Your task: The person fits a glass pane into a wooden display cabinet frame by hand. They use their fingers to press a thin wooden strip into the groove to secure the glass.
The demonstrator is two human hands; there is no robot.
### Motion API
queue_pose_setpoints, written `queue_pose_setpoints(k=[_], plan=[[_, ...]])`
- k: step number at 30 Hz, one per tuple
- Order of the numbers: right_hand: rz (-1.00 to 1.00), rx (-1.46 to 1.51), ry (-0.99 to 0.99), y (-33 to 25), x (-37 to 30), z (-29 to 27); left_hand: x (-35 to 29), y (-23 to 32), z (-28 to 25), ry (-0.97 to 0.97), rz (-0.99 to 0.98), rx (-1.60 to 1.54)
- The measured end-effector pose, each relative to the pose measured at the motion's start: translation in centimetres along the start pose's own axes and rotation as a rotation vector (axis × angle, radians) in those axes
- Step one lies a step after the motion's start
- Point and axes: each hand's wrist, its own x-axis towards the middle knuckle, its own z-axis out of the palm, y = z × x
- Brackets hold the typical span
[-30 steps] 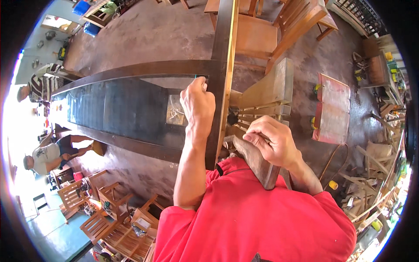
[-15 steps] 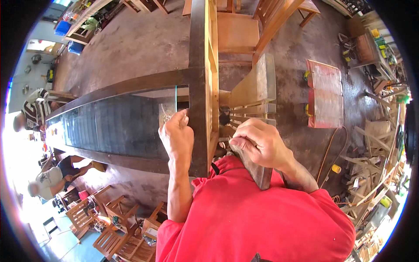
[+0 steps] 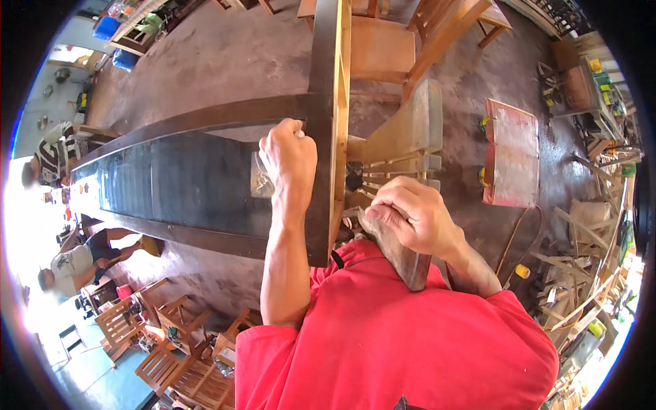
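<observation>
A long dark-brown wooden frame [image 3: 318, 212] lies in front of me and runs off to the left. Dark glassy panelling [image 3: 198, 181] shows inside it. My left hand [image 3: 290, 157] is closed over the frame's far right inner corner; its fingertips face away, so what they hold is hidden. Beside that hand, a small clear patch [image 3: 260, 179] shows pale strands. My right hand [image 3: 413, 215] is closed too, resting at the upper part of a worn wooden piece [image 3: 410, 263] against my red shirt. Whether its curled fingers pinch anything small is not visible.
Beyond my right hand stands a slatted wooden piece [image 3: 403, 130]. A wooden chair [image 3: 383, 51] is at the far side, and a reddish weathered panel [image 3: 511, 154] lies on the floor. Scrap wood [image 3: 581, 253] is heaped at right. Two people [image 3: 75, 266] are at left, near several chairs.
My left hand has moved away from me along the frame's end rail, from the glass edge to the far corner. My right hand keeps its place on the wooden piece. The view shifted slightly.
</observation>
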Motion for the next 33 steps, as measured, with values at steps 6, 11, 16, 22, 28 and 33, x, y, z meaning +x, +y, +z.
queue_pose_setpoints(k=[6, 11, 16, 22, 28, 33], plan=[[0.012, -0.036, 0.069, 0.5, -0.8, -0.1, -4.8, -3.1, -2.4, -0.137, 0.073, 0.07], [-0.001, 0.006, 0.078, 0.3, -0.9, -0.2, -10.6, -3.8, -4.7, -0.106, -0.137, -0.081], [-0.031, 0.014, 0.07, 0.3, -0.9, -0.1, -8.4, -2.2, -3.6, -0.042, -0.118, -0.069], [-0.029, -0.003, 0.041, -0.4, -0.9, 0.4, -4.8, -2.8, -1.1, 0.007, -0.051, -0.061], [0.024, -0.147, -0.05, -0.8, -0.9, 0.5, -0.8, -0.5, 0.7, 0.092, -0.009, -0.134], [0.053, -0.164, -0.014, -0.8, -1.4, 1.0, -3.3, -1.8, -1.6, -0.086, 0.03, -0.096]])
